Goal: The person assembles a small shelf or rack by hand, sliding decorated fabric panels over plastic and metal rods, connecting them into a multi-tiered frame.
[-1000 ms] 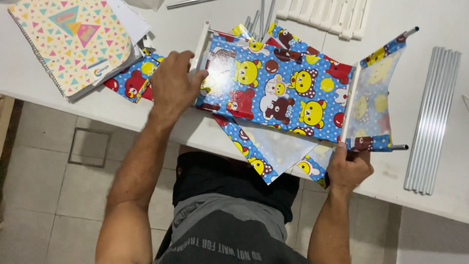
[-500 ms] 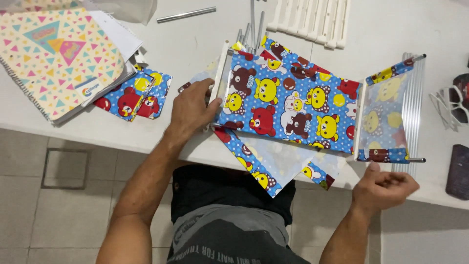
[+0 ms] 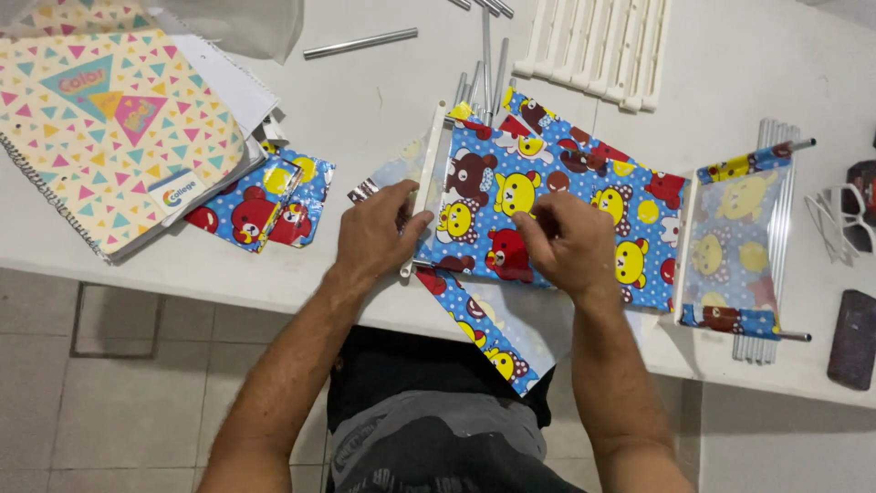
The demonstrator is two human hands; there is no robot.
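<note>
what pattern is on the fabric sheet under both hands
Blue fabric sheet with white dots and cartoon bears in yellow, red and brown; head view.

Even, bright light falls from overhead onto my white surface (image 3: 383, 100), which looks slightly washed out toward 12 o'clock. Shadows are soft and faint; the floor (image 3: 109, 383) at 8 o'clock lies dimmer. Focus is sharp throughout, with no motion blur on my hands.

The right hand (image 3: 570, 242) covers part of the bear-print sheet (image 3: 547, 196), and its fingertips are tucked from sight. The spiral notebook (image 3: 100, 128) at ten o'clock is cut by the left and top edges. At three o'clock, the white glasses (image 3: 844, 219) and a dark case (image 3: 853, 338) run off the right edge.
</note>
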